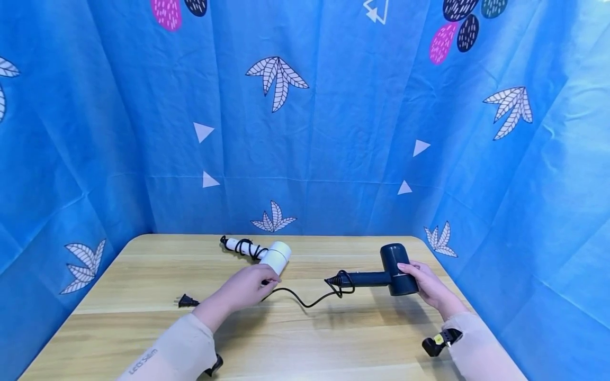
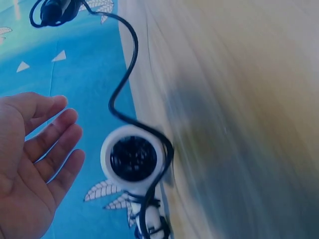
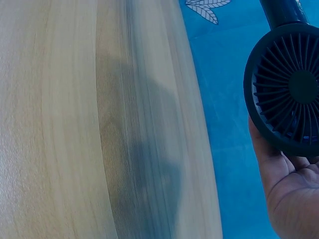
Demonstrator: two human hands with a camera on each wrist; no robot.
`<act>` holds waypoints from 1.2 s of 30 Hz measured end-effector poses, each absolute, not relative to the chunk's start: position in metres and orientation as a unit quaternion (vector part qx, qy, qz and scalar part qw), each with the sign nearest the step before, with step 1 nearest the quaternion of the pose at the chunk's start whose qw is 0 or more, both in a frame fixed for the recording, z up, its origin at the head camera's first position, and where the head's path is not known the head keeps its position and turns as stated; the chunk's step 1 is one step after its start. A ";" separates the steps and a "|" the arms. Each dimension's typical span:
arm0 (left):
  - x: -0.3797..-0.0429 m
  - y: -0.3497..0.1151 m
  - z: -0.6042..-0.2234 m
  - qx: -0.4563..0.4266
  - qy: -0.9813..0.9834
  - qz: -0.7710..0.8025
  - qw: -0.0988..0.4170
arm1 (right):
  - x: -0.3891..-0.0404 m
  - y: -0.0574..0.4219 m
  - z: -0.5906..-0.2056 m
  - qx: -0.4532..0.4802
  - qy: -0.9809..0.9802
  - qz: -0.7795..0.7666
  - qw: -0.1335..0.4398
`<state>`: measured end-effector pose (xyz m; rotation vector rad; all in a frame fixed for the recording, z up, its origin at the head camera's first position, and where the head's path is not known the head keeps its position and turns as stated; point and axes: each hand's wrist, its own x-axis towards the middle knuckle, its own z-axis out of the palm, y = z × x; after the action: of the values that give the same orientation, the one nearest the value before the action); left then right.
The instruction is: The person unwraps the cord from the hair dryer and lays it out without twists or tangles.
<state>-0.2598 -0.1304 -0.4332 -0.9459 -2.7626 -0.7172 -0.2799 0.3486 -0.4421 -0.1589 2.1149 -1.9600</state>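
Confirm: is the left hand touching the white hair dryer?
Apart. The left wrist view shows a strip of blue backdrop between the left hand and the white hair dryer.

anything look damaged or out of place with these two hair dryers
Nothing looks damaged. The only slightly odd thing: the black hair dryer has a cord looping loosely by its handle and trailing left, untidier than the one wound on the white hair dryer.
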 end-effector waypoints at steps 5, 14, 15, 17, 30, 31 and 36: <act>-0.259 -0.117 -0.436 -0.315 -0.913 -0.252 0.063 | -0.281 0.349 -0.442 -0.057 0.724 -0.677 0.124; -0.260 -0.100 -0.440 -0.332 -0.898 -0.285 0.042 | -0.281 0.350 -0.442 -0.060 0.721 -0.679 0.125; -0.260 -0.098 -0.441 -0.331 -0.898 -0.288 0.040 | -0.281 0.350 -0.443 -0.061 0.720 -0.680 0.125; -0.260 -0.096 -0.441 -0.330 -0.897 -0.292 0.039 | -0.281 0.350 -0.443 -0.062 0.719 -0.681 0.126; -0.260 -0.077 -0.445 -0.355 -0.884 -0.302 0.033 | -0.281 0.348 -0.445 -0.059 0.718 -0.681 0.128; -0.260 -0.076 -0.446 -0.356 -0.884 -0.301 0.031 | -0.281 0.348 -0.445 -0.060 0.719 -0.680 0.128; -0.260 -0.070 -0.449 -0.351 -0.886 -0.301 0.009 | -0.281 0.346 -0.445 -0.053 0.721 -0.679 0.126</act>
<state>-0.2599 -0.0697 -0.4485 -1.0971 -2.7683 -0.9403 -0.2808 0.3462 -0.4450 -0.1548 2.0997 -1.9786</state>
